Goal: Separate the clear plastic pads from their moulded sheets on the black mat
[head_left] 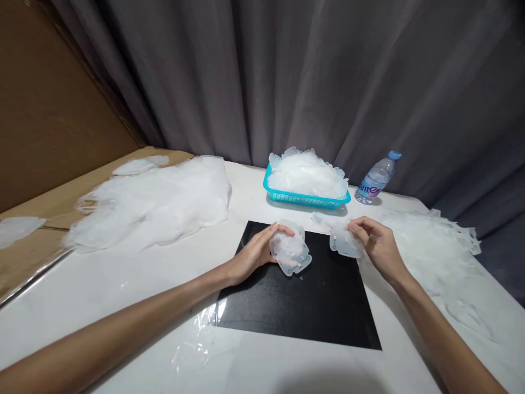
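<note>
Over a black mat [303, 312], my left hand [262, 249] grips a translucent white plastic piece [293, 253] with a wavy outline and small round marks; whether it is one piece or a small stack I cannot tell. To the right, my right hand [375, 243] pinches a similar translucent piece [344, 242] between thumb and fingers, above the mat's right edge. The two held pieces are apart. Just behind the right-hand piece, a small clear scrap [320, 220] lies near the mat's far edge.
A turquoise basket [307, 201] heaped with translucent pieces stands at the back. A water bottle [375, 180] leans beside it. A large white pile [159, 200] lies left, and a heap of frilly translucent pieces [430, 246] right. Cardboard [53, 191] and a grey curtain [287, 71] border the table.
</note>
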A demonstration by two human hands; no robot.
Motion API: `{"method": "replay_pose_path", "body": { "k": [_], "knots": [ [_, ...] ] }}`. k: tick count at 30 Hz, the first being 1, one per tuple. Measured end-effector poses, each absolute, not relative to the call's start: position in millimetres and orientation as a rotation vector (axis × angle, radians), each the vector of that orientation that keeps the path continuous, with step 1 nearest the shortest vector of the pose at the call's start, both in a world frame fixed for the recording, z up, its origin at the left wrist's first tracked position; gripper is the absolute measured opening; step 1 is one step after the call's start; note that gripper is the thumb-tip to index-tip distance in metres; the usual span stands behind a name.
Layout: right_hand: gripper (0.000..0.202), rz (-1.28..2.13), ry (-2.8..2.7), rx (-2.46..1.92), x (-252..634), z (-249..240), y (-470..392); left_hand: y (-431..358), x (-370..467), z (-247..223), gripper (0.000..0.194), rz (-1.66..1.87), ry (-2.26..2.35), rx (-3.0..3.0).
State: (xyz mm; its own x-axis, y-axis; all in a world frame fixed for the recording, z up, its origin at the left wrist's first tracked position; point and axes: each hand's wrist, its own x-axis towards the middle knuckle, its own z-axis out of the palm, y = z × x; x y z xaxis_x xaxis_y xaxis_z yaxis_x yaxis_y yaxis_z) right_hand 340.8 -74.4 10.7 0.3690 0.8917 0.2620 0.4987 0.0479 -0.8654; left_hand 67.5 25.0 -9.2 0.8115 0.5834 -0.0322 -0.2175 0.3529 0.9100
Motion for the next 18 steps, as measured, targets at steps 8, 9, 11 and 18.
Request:
{"method": "replay_pose_path", "body": {
  "k": [8,9,11,18],
  "knots": [
    [0.026,0.806,-1.248,-1.347,309,10,-78,24,66,-8,0.043,0.527,0.393,1.129],
    [0.025,0.844,-1.249,-1.326,304,8,-78,24,66,-7,0.043,0.516,0.395,1.148],
    [0.023,0.93,-1.254,-1.286,295,3,-78,23,64,-7,0.039,0.492,0.423,1.203],
    [0.028,1.002,-1.307,-1.259,275,-11,-77,22,67,-8,0.032,0.524,0.48,1.42]
  ]
}}
